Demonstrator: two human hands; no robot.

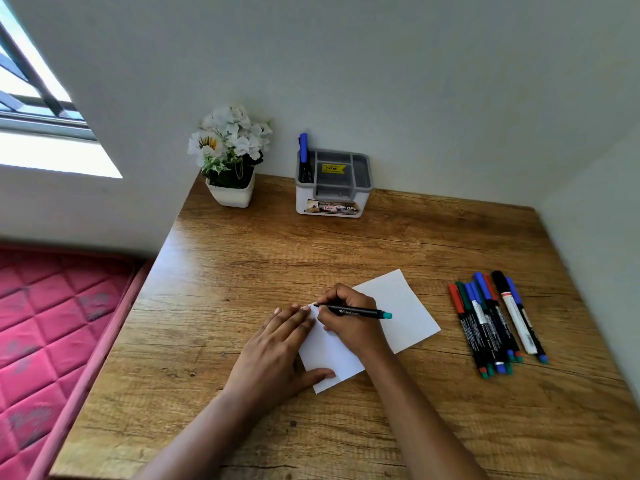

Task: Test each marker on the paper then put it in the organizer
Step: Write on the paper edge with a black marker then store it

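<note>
Your right hand writes on the paper while your left pins it down.

Your right hand (349,323) grips a green-ended marker (353,311), its tip at the paper's (398,306) far left corner, mid-tabletop. Your left hand (277,351) lies flat, fingers straight, on the paper's left edge. More markers (495,323) lie heaped near the right edge. The organizer (332,183) stands at the far edge holding a blue marker (303,150), beside a flowerpot (231,194).

White paper (401,306) lay on brown wood-grain counter (242,258); black marker (353,311) had teal end; organizer (332,183) grey-white, yellow sticker; loose markers (495,323) red, green, blue, black; mattress (52,306) pink quilted.
</note>
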